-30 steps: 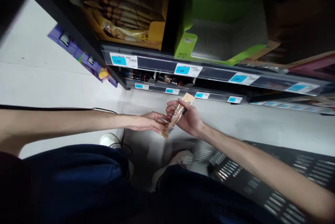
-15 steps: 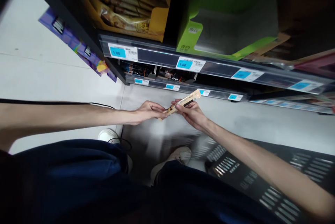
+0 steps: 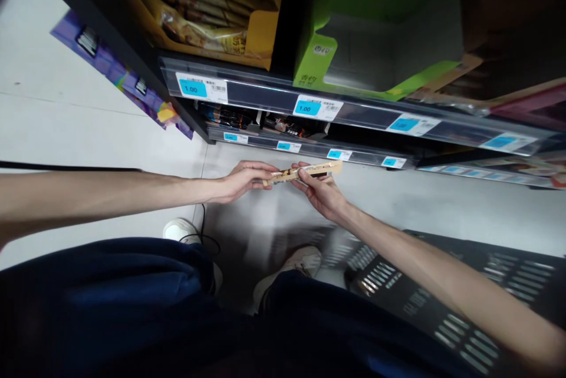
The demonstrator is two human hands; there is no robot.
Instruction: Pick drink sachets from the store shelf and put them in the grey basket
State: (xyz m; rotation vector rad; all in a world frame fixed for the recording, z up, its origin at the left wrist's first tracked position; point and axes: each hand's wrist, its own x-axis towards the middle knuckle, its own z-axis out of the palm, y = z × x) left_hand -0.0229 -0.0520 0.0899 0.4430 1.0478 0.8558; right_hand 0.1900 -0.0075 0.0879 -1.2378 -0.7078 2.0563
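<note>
A slim, cream-coloured snack packet [image 3: 287, 175] with shiny wrapping is held nearly level above the floor, in front of the shelves. My left hand [image 3: 243, 181] pinches its left end between thumb and fingers. Around its right half my right hand [image 3: 321, 190] is closed, thumb on top and fingers behind. The packet's right tip sticks out past the right hand. Small print and a dark strip show on the wrapper, too small to read.
Above the hands is a shelf edge [image 3: 260, 94] with price labels, bearing a yellow box [image 3: 260, 36] of wrapped snacks and a green box [image 3: 316, 59]. Purple packaging [image 3: 110, 68] hangs at the left. A dark slotted crate [image 3: 411, 301] stands at lower right; a thin cable [image 3: 203, 224] lies by my shoe.
The packet has turned from steeply slanted to almost level. My left hand has risen slightly with its end; my right hand has turned with it and keeps its hold.
</note>
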